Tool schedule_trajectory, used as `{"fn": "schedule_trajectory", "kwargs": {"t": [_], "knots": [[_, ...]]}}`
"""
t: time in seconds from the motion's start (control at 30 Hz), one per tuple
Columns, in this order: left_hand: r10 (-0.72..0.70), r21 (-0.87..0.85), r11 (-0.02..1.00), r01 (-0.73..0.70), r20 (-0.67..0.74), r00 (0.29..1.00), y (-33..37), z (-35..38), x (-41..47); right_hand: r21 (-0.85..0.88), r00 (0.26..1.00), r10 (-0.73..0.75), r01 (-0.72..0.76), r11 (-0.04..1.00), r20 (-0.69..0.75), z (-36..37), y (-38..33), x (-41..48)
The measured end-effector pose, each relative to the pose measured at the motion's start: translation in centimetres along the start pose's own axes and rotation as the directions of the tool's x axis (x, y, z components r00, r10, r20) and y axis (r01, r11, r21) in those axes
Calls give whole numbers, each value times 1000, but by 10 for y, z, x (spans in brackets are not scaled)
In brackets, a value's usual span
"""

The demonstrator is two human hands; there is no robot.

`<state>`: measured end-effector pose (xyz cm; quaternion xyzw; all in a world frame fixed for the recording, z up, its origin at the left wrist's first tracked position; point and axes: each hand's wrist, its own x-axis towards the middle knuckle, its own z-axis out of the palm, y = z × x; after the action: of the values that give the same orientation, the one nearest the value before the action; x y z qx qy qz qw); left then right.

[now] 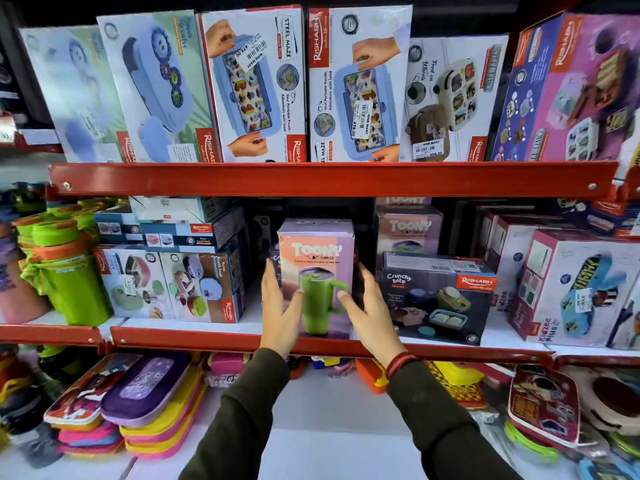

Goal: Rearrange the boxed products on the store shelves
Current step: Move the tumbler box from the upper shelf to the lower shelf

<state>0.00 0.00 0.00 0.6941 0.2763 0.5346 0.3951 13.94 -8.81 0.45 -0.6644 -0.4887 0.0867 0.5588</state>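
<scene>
On the middle shelf (332, 344), a tall pink tumbler box (316, 271) is standing upright between a stack of lunch-box cartons (197, 285) and a dark snack box (437, 299), while the left hand (280, 306) and right hand (372, 315) are flanking it with a wide grip, fingers spread, thumbs touching its front.

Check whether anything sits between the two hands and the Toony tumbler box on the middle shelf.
Nothing visible does. The left hand and right hand are open at either side of the Toony tumbler box, in front of it. The Crunchy Bite box stands close on its right but not between.
</scene>
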Motion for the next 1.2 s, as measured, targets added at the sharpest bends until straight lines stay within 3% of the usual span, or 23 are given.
{"fn": "schedule_trajectory", "kwargs": {"t": [0.13,0.2,0.33,0.6,0.83,0.93,1.2], "knots": [[-83,-92,992,88,53,995,-6,1,2,-44,999,-14,15,999,34,10,3,-3],[-88,-106,990,90,22,996,-7,0,1,-30,999,-35,34,999,-19,9,0,-5],[3,-118,993,-5,-13,1000,5,-4,-1,1,987,-146,147,989,-67,-8,-16,-14],[161,-23,986,-166,-131,978,18,9,-64,-9,961,-213,215,977,-179,-28,-6,-75],[139,-54,987,-149,-154,978,-17,16,-130,-11,945,-231,235,972,-233,-18,30,-133],[140,-36,989,-146,-122,983,-19,14,-147,-34,951,-197,194,980,-240,-14,42,-150],[-147,142,981,133,87,985,-83,13,-191,-76,995,92,-96,992,-49,1,109,-190]]}}
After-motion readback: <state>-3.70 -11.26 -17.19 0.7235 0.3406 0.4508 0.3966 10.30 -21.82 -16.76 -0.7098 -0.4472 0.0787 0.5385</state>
